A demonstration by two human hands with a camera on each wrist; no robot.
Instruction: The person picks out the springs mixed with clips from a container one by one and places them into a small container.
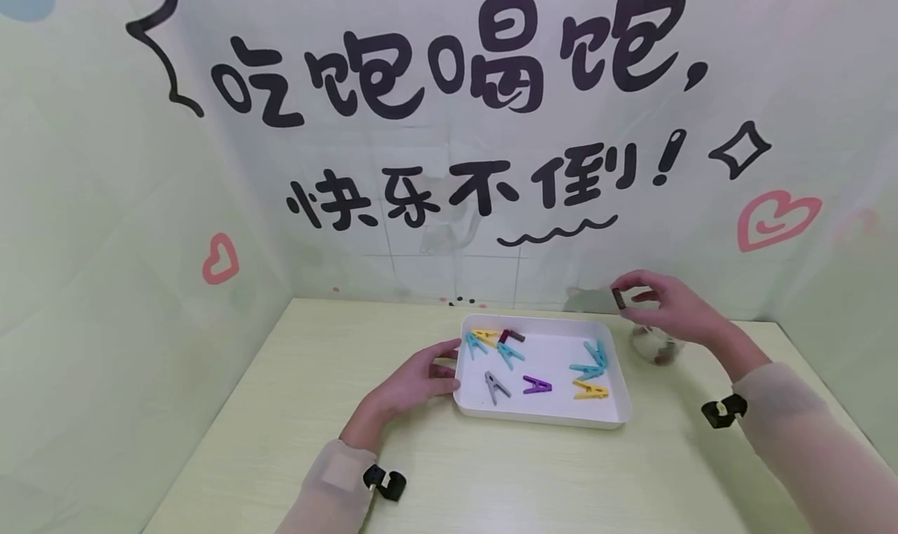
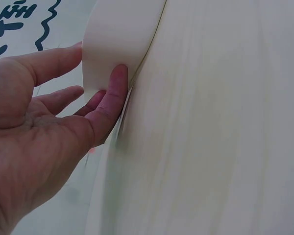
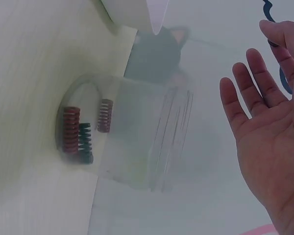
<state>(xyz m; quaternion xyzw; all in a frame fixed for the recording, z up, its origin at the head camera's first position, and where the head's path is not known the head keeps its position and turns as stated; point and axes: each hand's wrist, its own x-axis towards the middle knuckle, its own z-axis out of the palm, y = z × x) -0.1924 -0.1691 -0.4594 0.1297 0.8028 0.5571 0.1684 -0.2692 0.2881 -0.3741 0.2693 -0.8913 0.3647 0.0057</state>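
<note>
A white tray (image 1: 540, 419) stands on the table with several clothespins in it, among them a purple clothespin (image 1: 537, 384) and a grey clothespin (image 1: 496, 387). Two dark springs (image 1: 517, 336) lie near its back left corner. My left hand (image 1: 414, 376) touches the tray's left end from outside, its fingertips on the wall (image 2: 122, 39). Between thumb and index finger, my right hand (image 1: 662, 304) pinches a small dark spring (image 1: 618, 298), held above a clear jar (image 1: 658, 347). The right wrist view shows red springs (image 3: 71, 129) and a green spring (image 3: 85, 139) inside the jar.
The wooden table (image 1: 337, 347) meets a printed wall sheet (image 1: 421, 277) along its back edge. The jar stands right of the tray, near that edge. Inside the tray, teal clothespins (image 1: 595, 356) and a yellow clothespin (image 1: 591, 390) lie at the right end.
</note>
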